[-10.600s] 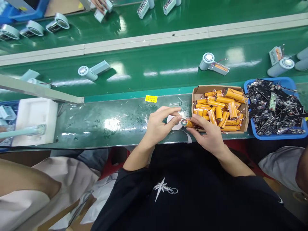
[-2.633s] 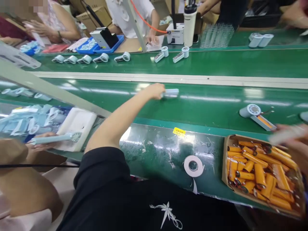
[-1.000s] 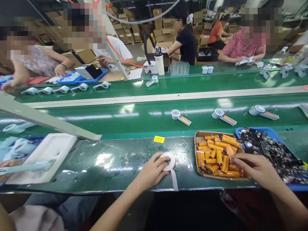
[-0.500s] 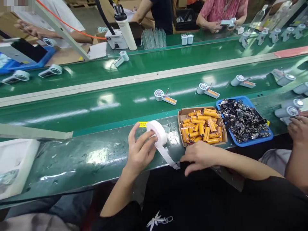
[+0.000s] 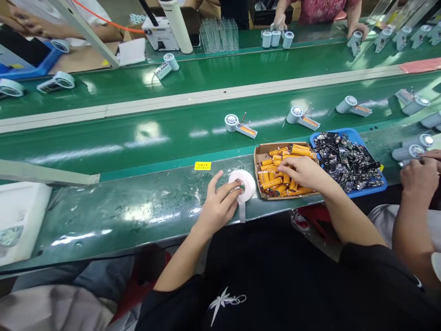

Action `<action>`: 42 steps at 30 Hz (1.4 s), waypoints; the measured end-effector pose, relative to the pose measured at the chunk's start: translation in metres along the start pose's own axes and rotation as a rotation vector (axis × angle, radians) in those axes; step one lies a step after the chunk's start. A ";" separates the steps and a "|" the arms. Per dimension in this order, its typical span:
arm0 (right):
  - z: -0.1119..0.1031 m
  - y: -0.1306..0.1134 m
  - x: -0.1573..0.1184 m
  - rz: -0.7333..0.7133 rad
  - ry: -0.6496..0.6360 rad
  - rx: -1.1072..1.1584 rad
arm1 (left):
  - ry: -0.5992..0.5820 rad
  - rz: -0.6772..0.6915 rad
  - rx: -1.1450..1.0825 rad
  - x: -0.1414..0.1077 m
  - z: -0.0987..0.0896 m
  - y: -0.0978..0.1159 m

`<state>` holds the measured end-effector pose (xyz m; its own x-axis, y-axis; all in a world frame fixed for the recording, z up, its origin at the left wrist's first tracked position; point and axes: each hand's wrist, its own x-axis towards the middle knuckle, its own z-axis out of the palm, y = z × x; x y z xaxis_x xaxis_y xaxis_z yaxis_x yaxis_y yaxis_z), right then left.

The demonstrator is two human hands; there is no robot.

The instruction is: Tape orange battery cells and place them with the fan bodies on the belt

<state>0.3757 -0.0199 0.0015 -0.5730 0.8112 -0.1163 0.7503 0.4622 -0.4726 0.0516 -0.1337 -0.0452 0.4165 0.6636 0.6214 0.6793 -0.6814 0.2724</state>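
Note:
My left hand (image 5: 220,204) has its fingers hooked into the core of a roll of white tape (image 5: 251,185), thumb stretched out. The roll is at the near edge of the green bench, and its loose end hangs toward my body. Over a cardboard box (image 5: 257,158) my right hand (image 5: 305,171) reaches down, fingertips among orange wrapped battery packs (image 5: 272,183); the fingers look apart, and no pack is lifted. Beside the box sits a blue tray (image 5: 374,191) heaped with small black circuit boards (image 5: 344,161).
Light-blue fan-like units with orange packs, one here (image 5: 237,125), stand on the green conveyor (image 5: 155,138). A yellow label (image 5: 202,166) is stuck to the bench. A white foam tray (image 5: 37,216) lies left. A co-worker's hand (image 5: 418,177) holds parts at right; others work across the line.
My right hand has left the tape's loose end and moved up over the box of battery packs. My left hand has shifted right with the roll. The view has tilted down slightly.

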 end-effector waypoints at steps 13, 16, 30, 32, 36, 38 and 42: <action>0.002 0.002 0.000 -0.060 0.213 0.292 | -0.019 -0.010 -0.011 0.002 0.002 0.002; 0.007 -0.010 -0.011 -0.010 0.479 0.645 | -0.035 0.002 -0.005 0.002 0.001 0.003; 0.025 -0.055 -0.041 -0.075 0.430 0.280 | -0.221 0.224 0.081 0.018 -0.030 -0.003; 0.024 -0.055 -0.042 -0.067 0.458 0.282 | -0.252 0.223 0.025 0.023 -0.034 -0.002; 0.019 -0.052 -0.042 -0.089 0.427 0.281 | -0.321 0.289 -0.055 0.034 -0.040 0.002; 0.019 -0.051 -0.041 -0.171 0.292 0.251 | -0.353 0.350 -0.069 0.038 -0.042 0.003; 0.019 -0.049 -0.040 -0.257 0.058 0.195 | -0.488 0.391 -0.115 0.044 -0.047 0.004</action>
<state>0.3553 -0.0816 0.0132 -0.7115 0.6987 0.0753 0.5035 0.5815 -0.6390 0.0436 -0.1218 0.0176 0.8666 0.4046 0.2919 0.3631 -0.9127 0.1873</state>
